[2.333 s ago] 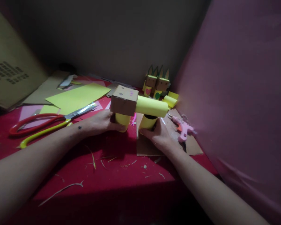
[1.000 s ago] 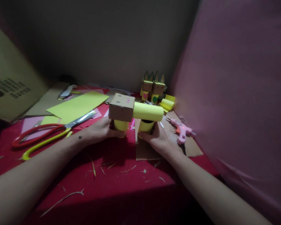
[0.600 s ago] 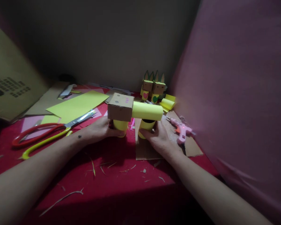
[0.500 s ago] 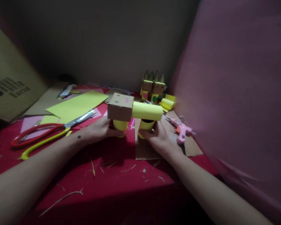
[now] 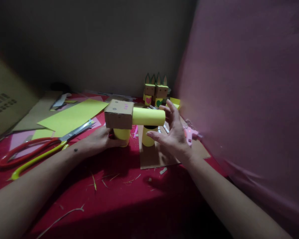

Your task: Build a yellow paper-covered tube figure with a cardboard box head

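Observation:
A cardboard box (image 5: pixel 119 114) with drawn dots and pink marks rests on top of an upright yellow tube (image 5: pixel 122 136). My left hand (image 5: pixel 103 137) is wrapped round that tube from the left. From the box's right side a horizontal yellow roll (image 5: pixel 149 117) reaches over a second upright yellow tube (image 5: pixel 149 136), which stands on a flat cardboard piece (image 5: pixel 151 159). My right hand (image 5: pixel 173 131) is open beside the roll's right end, fingers spread and raised, holding nothing.
Large scissors (image 5: pixel 62 142) lie at the left near yellow paper (image 5: pixel 72 114). A pink glue gun (image 5: pixel 189 134) is behind my right hand. Two small cardboard figures (image 5: pixel 155 90) stand at the back. Scraps lie on the red cloth (image 5: pixel 109 205) in front.
My right hand has let go of the second upright tube and moved up and right, its fingers spreading. My left hand keeps its hold. The whole view has shifted slightly.

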Demonstrator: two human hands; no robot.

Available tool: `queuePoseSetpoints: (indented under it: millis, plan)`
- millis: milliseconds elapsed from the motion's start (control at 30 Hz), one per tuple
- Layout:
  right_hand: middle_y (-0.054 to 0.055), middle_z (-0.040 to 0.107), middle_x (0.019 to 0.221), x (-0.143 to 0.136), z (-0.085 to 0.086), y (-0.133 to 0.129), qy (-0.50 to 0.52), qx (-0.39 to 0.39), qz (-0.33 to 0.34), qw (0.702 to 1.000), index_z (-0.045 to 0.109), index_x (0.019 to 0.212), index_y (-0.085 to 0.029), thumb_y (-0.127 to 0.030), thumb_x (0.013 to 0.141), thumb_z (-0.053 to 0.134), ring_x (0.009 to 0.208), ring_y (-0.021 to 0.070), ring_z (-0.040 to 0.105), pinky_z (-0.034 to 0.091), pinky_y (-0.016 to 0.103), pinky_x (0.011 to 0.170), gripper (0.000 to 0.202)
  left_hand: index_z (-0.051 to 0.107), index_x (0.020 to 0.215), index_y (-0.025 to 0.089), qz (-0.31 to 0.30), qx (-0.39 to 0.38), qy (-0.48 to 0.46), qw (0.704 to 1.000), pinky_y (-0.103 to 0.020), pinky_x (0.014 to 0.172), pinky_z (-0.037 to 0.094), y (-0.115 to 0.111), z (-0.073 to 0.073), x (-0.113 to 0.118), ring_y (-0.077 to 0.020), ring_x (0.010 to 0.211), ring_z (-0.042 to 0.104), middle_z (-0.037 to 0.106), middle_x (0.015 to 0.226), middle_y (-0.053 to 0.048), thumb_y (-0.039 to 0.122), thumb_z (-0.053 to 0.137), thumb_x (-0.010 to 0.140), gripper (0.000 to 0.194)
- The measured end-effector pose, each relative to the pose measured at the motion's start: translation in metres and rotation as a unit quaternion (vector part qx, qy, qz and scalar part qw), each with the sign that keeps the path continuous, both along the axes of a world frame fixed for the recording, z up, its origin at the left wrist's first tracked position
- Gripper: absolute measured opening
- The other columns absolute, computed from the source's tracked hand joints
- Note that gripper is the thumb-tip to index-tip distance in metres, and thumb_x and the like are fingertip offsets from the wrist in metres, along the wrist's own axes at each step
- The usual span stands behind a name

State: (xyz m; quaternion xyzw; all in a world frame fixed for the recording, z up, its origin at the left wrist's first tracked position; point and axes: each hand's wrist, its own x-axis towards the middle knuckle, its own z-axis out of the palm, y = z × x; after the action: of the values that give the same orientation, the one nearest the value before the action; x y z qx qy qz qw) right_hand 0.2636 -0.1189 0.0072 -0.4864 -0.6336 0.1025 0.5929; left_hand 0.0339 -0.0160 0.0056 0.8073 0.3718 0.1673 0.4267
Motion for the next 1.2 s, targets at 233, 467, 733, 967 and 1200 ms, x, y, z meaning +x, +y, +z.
queuePoseSetpoints:
  millis: [233, 467, 733, 967, 1200]
  plan:
    - [0.009, 0.057, 0.132, 0.007, 0.037, 0.005, -0.214, 0.007, 0.041, 0.976, 0.055, 0.133, -0.031, -0.036, 0.071, 0.083, 0.125, 0.0317, 0.052, 0.042, 0.051, 0.107, 0.068, 0.061, 0.111, 0.019, -0.004, 0.045, 0.006, 0.999, -0.044, 0.091, 0.045, -0.002, 0.004, 0.001, -0.0342, 0.107, 0.059, 0.067, 0.116, -0.011, 0.048, 0.076, 0.070, 0.052]
    - [0.009, 0.059, 0.118, 0.007, 0.030, 0.005, -0.239, 0.030, 0.042, 0.970, 0.058, 0.127, -0.028, -0.021, 0.080, 0.071, 0.114, 0.0281, 0.057, 0.049, 0.046, 0.097, 0.050, 0.060, 0.112, 0.018, -0.012, 0.037, 0.017, 0.999, -0.040, 0.088, 0.046, -0.004, 0.004, 0.002, -0.0337, 0.107, 0.058, 0.069, 0.112, -0.010, 0.046, 0.074, 0.070, 0.052]
    - [0.009, 0.059, 0.120, 0.009, 0.032, 0.004, -0.269, 0.029, 0.043, 0.962, 0.056, 0.131, -0.029, -0.021, 0.080, 0.068, 0.114, 0.0292, 0.057, 0.048, 0.049, 0.096, 0.053, 0.062, 0.112, 0.019, -0.042, -0.007, -0.028, 0.999, -0.036, 0.080, 0.048, -0.003, 0.002, -0.002, -0.0309, 0.099, 0.061, 0.068, 0.105, -0.008, 0.036, 0.076, 0.067, 0.050]
    - [0.009, 0.058, 0.125, 0.014, 0.026, 0.005, -0.286, 0.046, 0.049, 0.956, 0.052, 0.135, -0.031, -0.017, 0.080, 0.069, 0.117, 0.0288, 0.055, 0.047, 0.050, 0.099, 0.059, 0.061, 0.117, 0.020, -0.072, -0.014, -0.088, 0.993, -0.034, 0.075, 0.048, 0.005, -0.010, -0.003, -0.0280, 0.090, 0.062, 0.067, 0.093, -0.005, 0.032, 0.077, 0.064, 0.056]
    - [0.009, 0.057, 0.127, 0.017, 0.025, 0.007, -0.293, 0.041, 0.045, 0.954, 0.051, 0.137, -0.032, -0.021, 0.080, 0.071, 0.117, 0.0293, 0.056, 0.049, 0.050, 0.097, 0.062, 0.059, 0.110, 0.018, -0.058, -0.021, -0.124, 0.990, -0.031, 0.072, 0.044, -0.001, -0.005, 0.001, -0.0263, 0.093, 0.057, 0.061, 0.099, -0.005, 0.031, 0.078, 0.061, 0.054]
